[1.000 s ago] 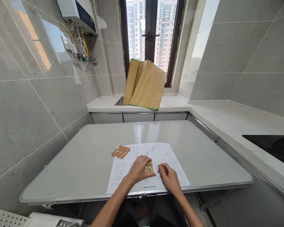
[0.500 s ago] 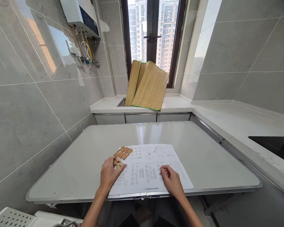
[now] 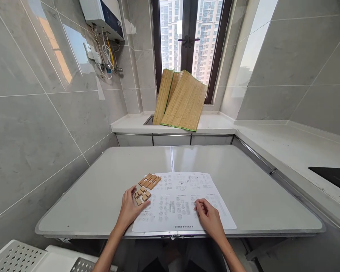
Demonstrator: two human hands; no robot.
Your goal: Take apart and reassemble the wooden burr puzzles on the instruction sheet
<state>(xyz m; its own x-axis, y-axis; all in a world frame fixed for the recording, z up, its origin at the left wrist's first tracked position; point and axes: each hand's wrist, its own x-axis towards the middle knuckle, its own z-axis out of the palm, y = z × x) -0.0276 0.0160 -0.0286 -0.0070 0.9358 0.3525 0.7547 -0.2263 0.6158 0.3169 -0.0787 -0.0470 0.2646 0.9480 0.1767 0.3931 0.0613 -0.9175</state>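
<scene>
A printed instruction sheet (image 3: 184,200) lies near the front edge of a grey folding table (image 3: 238,177). My left hand (image 3: 130,209) rests at the sheet's left edge, fingers bent around two notched wooden puzzle pieces (image 3: 142,195) lying on the table. Just beyond them sits a small cluster of more wooden pieces (image 3: 150,181) on the sheet's top left corner. My right hand (image 3: 211,219) rests on the lower right of the sheet, fingers curled loosely, with nothing visible in it.
A folded bamboo mat (image 3: 181,99) leans against the window on a white counter (image 3: 286,147) that runs along the back and right. A black cooktop (image 3: 333,175) sits at far right. A white perforated basket (image 3: 17,257) is at lower left.
My left hand carried the wooden pieces from the sheet's middle to its left edge and set them beside the other pieces. The view shifted slightly left. My right hand stayed on the paper.
</scene>
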